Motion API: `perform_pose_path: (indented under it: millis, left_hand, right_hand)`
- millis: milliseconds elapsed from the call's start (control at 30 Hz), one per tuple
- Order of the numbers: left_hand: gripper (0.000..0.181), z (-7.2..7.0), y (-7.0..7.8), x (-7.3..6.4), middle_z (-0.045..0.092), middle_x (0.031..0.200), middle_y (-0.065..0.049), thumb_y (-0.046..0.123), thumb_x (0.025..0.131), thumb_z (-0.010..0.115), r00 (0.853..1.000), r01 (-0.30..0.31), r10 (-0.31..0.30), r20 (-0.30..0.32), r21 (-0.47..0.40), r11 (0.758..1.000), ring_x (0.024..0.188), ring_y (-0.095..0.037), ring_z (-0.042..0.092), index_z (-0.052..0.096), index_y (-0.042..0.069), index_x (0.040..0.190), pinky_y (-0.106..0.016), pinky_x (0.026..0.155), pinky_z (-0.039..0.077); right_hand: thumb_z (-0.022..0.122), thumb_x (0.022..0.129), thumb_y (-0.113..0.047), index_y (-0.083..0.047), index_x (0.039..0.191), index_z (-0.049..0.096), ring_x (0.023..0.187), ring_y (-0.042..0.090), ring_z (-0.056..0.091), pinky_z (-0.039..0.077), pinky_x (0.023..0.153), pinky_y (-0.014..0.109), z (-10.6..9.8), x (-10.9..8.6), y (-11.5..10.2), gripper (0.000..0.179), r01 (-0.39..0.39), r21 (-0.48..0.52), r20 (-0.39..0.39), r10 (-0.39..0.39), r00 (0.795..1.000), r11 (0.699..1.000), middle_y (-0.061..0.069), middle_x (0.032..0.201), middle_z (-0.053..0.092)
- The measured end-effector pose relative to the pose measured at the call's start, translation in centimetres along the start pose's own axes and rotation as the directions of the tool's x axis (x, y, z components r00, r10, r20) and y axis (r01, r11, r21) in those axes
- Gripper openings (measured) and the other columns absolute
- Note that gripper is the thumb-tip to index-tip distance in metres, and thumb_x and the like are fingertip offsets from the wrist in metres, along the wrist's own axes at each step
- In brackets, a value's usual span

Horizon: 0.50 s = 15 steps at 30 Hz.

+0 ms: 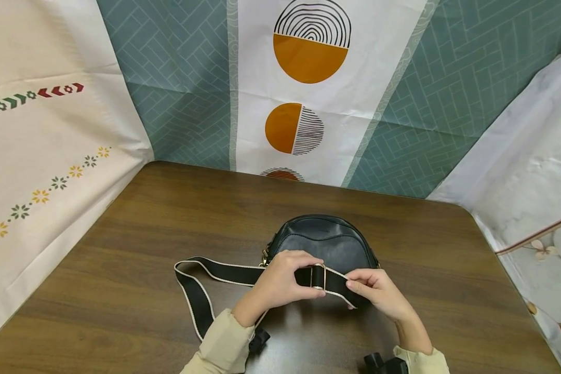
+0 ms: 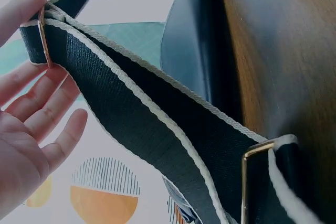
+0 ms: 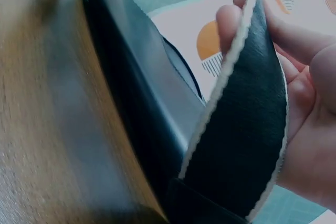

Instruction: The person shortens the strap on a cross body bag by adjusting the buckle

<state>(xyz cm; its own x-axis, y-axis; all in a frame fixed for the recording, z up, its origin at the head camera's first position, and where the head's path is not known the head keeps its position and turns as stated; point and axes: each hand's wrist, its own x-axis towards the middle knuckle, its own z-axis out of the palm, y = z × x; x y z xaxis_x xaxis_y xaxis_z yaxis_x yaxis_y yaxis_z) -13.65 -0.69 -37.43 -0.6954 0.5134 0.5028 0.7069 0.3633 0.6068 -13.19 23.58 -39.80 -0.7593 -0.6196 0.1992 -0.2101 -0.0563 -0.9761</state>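
A black handbag with a rounded top lies on the table, its wide black strap edged in white. In front of the bag, my left hand pinches the strap at a gold-coloured slide buckle, thumb on one edge and fingers on the other. To its right, my right hand grips the strap between thumb and fingers. The left wrist view shows a second gold-coloured metal loop lower on the strap. From the left hand, the strap loops out leftward over the table.
The brown wooden table ends at a patterned cloth backdrop. White cloths hang at the left and right. Black wrist devices sit by both cuffs.
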Motion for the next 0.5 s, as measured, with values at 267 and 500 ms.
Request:
perform_pose_path:
  millis: [267,500]
  left_hand:
    - [0.044,0.14,0.03,0.11,0.063,0.090,0.003,0.028,0.063,0.080,0.999,0.005,-0.005,0.032,-0.008,1.000,0.084,-0.004,0.056,0.066,0.008,0.100,-0.025,0.080,0.041]
    - [0.045,0.08,-0.01,0.03,0.064,0.092,0.003,0.026,0.063,0.080,0.997,0.027,-0.026,0.066,-0.013,1.000,0.084,-0.005,0.056,0.065,0.007,0.101,-0.024,0.079,0.042]
  right_hand:
    - [0.045,0.085,0.015,0.007,0.095,0.063,0.052,0.011,0.056,0.046,0.041,0.034,0.81,0.47,0.24,0.022,0.050,-0.005,-0.040,-0.050,0.998,0.999,0.004,0.075,0.063]
    - [0.046,0.084,0.016,0.002,0.098,0.066,0.052,0.010,0.055,0.045,0.038,0.032,0.70,0.33,0.36,0.028,0.064,0.004,-0.084,-0.063,0.994,0.998,0.003,0.081,0.065]
